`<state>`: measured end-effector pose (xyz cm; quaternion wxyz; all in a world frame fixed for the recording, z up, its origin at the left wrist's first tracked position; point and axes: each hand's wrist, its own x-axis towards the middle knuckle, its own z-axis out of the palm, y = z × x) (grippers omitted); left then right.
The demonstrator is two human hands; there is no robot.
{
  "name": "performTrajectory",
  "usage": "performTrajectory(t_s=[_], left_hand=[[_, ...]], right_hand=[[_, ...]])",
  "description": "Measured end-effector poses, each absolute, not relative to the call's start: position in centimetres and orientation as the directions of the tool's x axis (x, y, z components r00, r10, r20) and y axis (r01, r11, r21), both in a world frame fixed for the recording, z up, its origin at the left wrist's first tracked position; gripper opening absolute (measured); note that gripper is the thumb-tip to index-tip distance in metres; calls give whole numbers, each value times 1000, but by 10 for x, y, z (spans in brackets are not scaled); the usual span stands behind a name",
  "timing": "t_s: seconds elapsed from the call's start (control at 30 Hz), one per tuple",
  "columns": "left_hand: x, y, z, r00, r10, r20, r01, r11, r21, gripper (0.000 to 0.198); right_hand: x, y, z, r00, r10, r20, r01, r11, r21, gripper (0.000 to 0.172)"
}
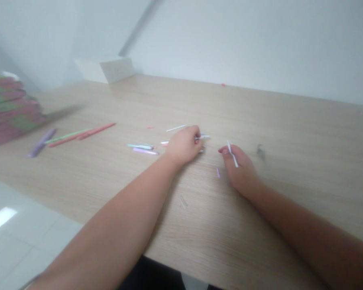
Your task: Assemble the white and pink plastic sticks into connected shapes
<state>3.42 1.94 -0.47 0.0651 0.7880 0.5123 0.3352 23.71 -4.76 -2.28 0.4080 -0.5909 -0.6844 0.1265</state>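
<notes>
My left hand [184, 144] rests low over the table with its fingers curled. From them a thin white stick [205, 137] pokes out to the right; other slim pieces beside it are partly hidden. Pinched at the thumb of my right hand [241, 167] is a slim white stick [233, 156], tilted and blurred. A short purple piece [218, 173] lies just left of that hand. Left of my left hand are a teal pen-like tube [140, 147] and a purple one [145, 151]. Beyond it lies another thin white stick [176, 128].
Red pen-like sticks [93, 132], a green one [68, 135] and a purple one [42, 143] lie further left. A pink-and-green stack [10, 108] stands at the left edge. A white box-like object [117, 69] is near the wall. A small clear piece [183, 202] lies near the front.
</notes>
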Motion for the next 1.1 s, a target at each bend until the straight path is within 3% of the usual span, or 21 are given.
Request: performTrajectory(t_s=[0.17, 0.3, 0.57, 1.1], left_hand=[[33, 19, -4, 301, 822, 484, 731, -525, 436, 4], [34, 19, -5, 342, 797, 498, 690, -572, 443, 5], [34, 19, -8, 474, 711, 519, 571, -697, 434, 17], [45, 8, -5, 589, 638, 496, 498, -770, 398, 12]], right_hand=[[241, -56, -20, 44, 929, 367, 683, 240, -689, 42], [244, -52, -23, -85, 905, 417, 760, 330, -561, 41], [256, -42, -23, -252, 901, 354, 863, 375, -340, 36], [255, -48, -18, -270, 897, 350, 866, 385, -319, 42]])
